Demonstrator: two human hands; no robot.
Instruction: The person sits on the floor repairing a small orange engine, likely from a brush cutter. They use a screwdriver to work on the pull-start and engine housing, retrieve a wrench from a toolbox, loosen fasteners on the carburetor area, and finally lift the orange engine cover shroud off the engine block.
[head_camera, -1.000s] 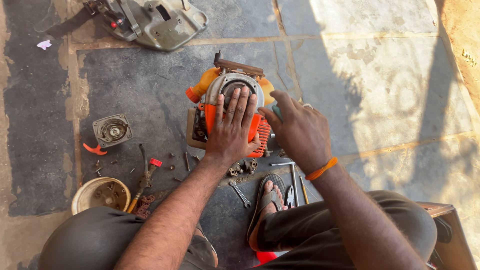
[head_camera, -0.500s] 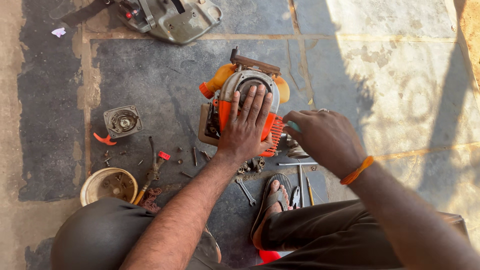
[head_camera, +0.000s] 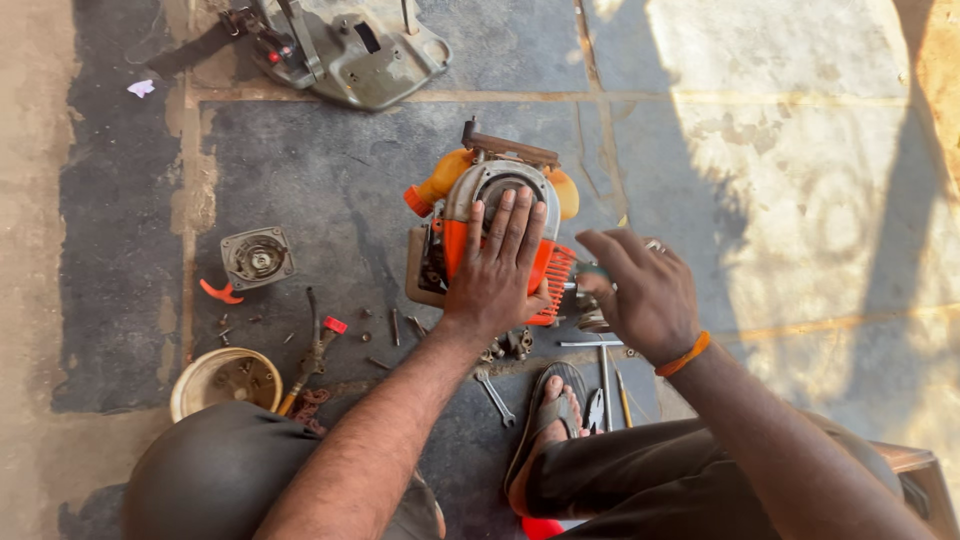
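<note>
- Head view: the left hand (head_camera: 497, 277) lies flat on the orange and grey small engine (head_camera: 490, 235), fingers spread apart over its housing.
- That engine sits on the dark stone floor (head_camera: 330, 190), just ahead of the person's sandalled foot (head_camera: 548, 425).
- At the engine's right side, the right hand (head_camera: 640, 290) has its fingers curled together around a tool handle (head_camera: 592, 272).
- Loose screws, a wrench (head_camera: 495, 396) and a round bowl (head_camera: 226, 381) lie nearby.

Single head camera, looking steeply down, close over floor (head_camera: 300, 170).
</note>
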